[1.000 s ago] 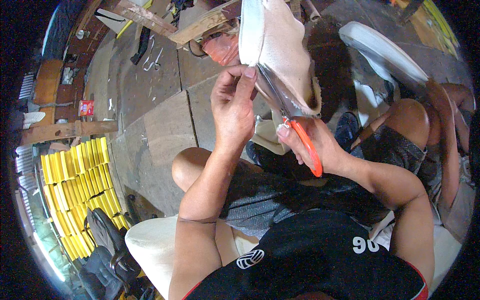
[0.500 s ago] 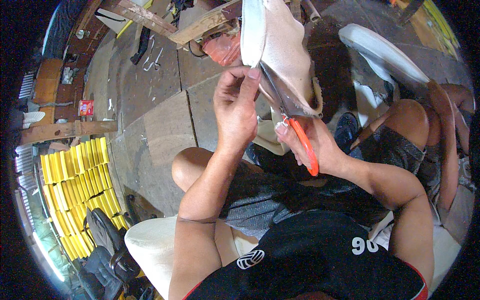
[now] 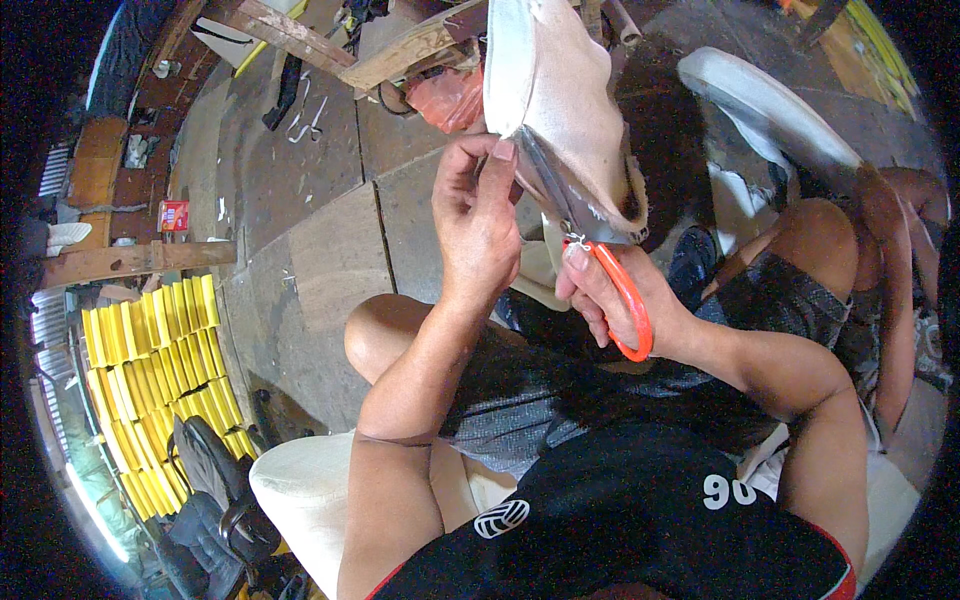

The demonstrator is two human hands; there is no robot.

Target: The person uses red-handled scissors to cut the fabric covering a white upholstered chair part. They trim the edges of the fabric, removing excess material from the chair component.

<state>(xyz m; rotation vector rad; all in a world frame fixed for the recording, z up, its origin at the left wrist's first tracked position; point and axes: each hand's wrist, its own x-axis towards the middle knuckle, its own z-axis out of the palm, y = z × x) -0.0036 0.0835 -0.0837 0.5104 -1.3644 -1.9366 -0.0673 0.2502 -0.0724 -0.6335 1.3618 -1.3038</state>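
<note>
A cream fabric piece (image 3: 555, 75) with a seam and a ragged lower edge reaches up to the top of the picture. My left hand (image 3: 480, 205) pinches it at the seam, thumb on the cloth. My right hand (image 3: 600, 295) is closed on orange-handled scissors (image 3: 635, 310), whose long dark blades point up and left along the fabric, close to my left fingertips. Whether the blade tips are inside the cloth I cannot tell.
At the right a person (image 3: 890, 270) sits beside me, near another long white padded piece (image 3: 750, 100). Yellow stacked pieces (image 3: 155, 370) and a black chair (image 3: 190, 470) are at the left. Wooden beams (image 3: 400, 55) and an orange plastic bag (image 3: 445, 95) lie beyond my hands.
My left hand and the fabric have shifted slightly to the right. My right hand with the scissors has moved a little right and down.
</note>
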